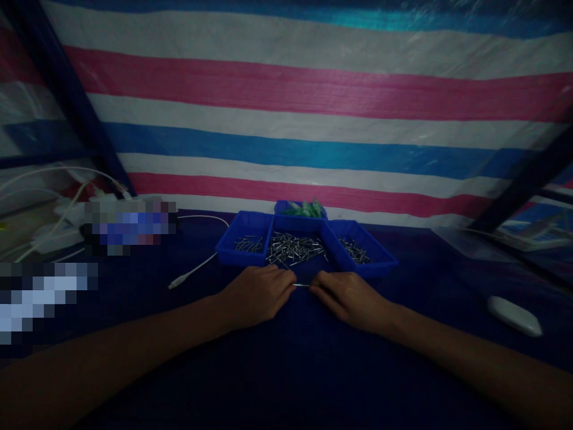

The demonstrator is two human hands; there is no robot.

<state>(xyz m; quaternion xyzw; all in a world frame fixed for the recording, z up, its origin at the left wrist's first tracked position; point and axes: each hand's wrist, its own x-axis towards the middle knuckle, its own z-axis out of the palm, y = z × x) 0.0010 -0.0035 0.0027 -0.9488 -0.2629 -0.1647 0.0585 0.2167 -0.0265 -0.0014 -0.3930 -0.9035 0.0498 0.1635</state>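
Note:
Between my two hands a thin silvery metal pin [301, 285] lies nearly level. My left hand [263, 292] pinches its left end, and my right hand [349, 298] has its fingers closed at the right end. Just beyond the hands is a loose pile of similar metal pins [295, 248]. A blue tray [242, 257] with several pins in it stands to the pile's left. Another blue tray [378, 263], also holding pins, is on the right. Behind the pile, a third blue tray [299, 223] contains green and whitish pieces too small to make out.
A white cable [194, 273] with a plug end lies left of the trays. More cables and white boxes [58, 236] crowd the far left. A white rounded device [514, 315] rests at right on the dark blue table [295, 376]. A striped sheet [313, 95] hangs behind.

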